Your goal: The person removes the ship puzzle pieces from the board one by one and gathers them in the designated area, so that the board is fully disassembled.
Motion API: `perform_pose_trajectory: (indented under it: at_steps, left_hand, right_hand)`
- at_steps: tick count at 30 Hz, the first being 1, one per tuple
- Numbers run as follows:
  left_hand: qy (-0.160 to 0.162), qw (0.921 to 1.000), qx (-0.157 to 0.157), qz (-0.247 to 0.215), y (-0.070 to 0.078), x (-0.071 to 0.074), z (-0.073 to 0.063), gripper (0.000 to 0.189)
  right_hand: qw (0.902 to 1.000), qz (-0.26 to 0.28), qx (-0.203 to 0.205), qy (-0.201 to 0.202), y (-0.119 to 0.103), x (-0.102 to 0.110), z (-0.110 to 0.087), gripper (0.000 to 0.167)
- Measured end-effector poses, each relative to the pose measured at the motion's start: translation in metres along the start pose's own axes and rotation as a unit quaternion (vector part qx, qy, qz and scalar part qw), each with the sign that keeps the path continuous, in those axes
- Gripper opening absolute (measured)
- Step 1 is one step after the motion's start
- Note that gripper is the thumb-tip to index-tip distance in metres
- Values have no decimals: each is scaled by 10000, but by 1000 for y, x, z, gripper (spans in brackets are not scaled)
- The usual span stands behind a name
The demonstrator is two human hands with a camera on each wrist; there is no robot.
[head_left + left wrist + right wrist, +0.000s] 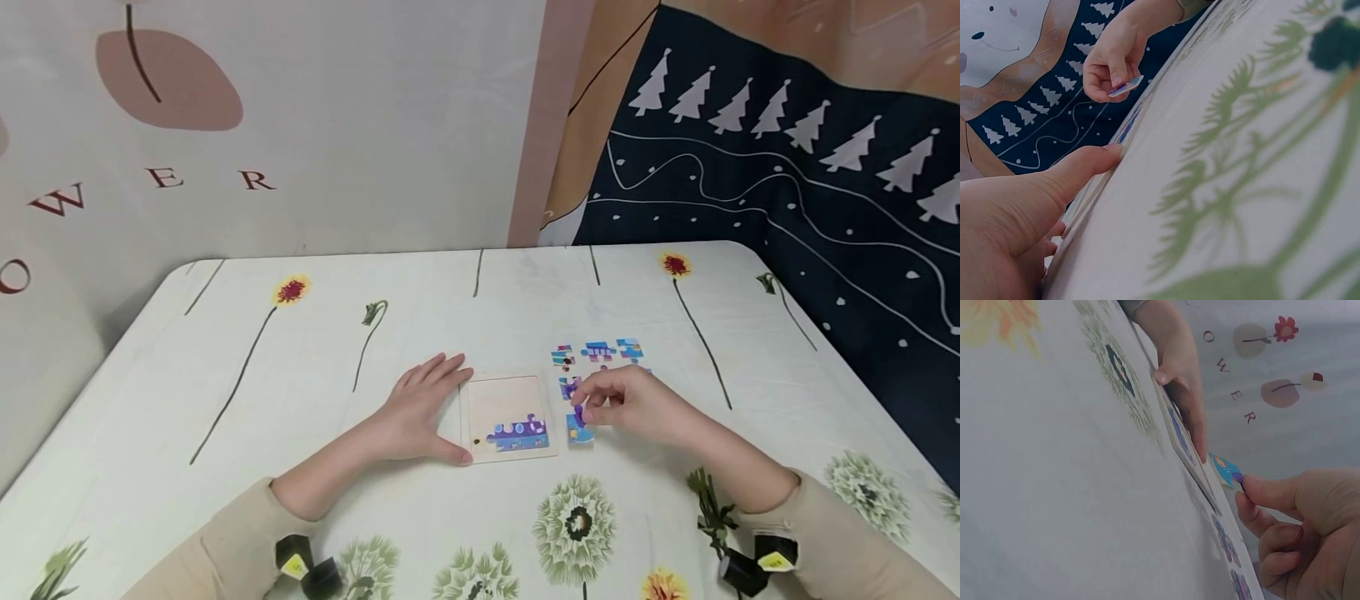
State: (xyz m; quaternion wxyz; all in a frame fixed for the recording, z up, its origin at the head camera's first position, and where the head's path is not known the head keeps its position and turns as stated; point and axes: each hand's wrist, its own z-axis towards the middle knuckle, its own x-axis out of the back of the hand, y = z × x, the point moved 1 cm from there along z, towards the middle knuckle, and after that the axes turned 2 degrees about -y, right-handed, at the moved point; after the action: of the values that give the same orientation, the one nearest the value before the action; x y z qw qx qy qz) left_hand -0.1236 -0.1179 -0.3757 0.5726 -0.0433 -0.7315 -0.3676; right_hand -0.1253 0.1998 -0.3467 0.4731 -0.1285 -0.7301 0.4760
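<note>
A square wooden puzzle tray [502,396] lies on the table, with several joined purple and blue pieces [519,436] in its lower right part. My left hand [422,414] rests at the tray's left side, fingers spread and thumb at the lower left corner. Between thumb and fingertips, my right hand [637,404] pinches a blue jigsaw piece [1225,470] with an orange patch and a purple knob. That piece is off the table, just right of the tray, as the left wrist view also shows. The right palm hides part of the loose pieces.
Loose jigsaw pieces [598,351] lie in rows to the right of the tray, beyond and beside the right hand. A white flowered cloth [420,533] covers the table. Behind it hang a pale printed curtain [375,125] and a dark one with trees [750,167].
</note>
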Motion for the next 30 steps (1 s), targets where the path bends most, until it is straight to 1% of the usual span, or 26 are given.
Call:
perform_pose_trajectory:
  at_steps: [5, 9, 14, 20, 23, 30]
  left_hand:
    - [14, 10000, -3, -47, -1, -1, 0, 110]
    - [7, 10000, 0, -44, -1, -1, 0, 110]
    - [-4, 10000, 8, -29, 0, 0, 0, 109]
    - [-9, 10000, 9, 2, 1, 0, 0, 109]
    - [-4, 10000, 19, 10, 0, 0, 0, 109]
    - [5, 10000, 21, 7, 0, -1, 0, 110]
  right_hand:
    - [10000, 38, -50, 6, 7, 3, 2, 15]
    - [10000, 72, -10, 11, 13, 2, 4, 15]
    - [9999, -67, -32, 121, 16, -1, 5, 13]
    - [9980, -518, -205, 313, 13, -5, 4, 13]
    - [9955, -825, -223, 406, 10, -6, 3, 13]
    - [9894, -1357, -220, 475, 5, -9, 1, 12]
